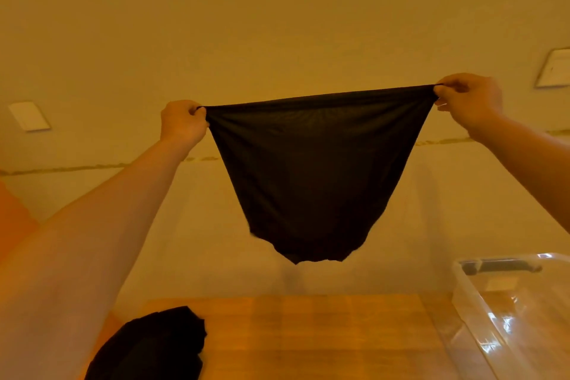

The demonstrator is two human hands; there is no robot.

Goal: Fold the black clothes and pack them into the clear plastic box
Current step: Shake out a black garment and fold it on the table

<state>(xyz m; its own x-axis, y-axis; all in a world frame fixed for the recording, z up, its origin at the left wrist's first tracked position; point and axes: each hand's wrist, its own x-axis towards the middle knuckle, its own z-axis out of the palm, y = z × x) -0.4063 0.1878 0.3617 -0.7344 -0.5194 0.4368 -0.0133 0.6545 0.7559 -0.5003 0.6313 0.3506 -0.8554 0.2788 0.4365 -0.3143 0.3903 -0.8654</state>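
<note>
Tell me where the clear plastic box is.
In the head view, the clear plastic box sits at the lower right on the wooden table, below the right hand.

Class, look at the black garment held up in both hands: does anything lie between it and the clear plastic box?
Nothing visible does. The black garment hangs in the air; the clear plastic box sits open at lower right, apparently empty.
</note>
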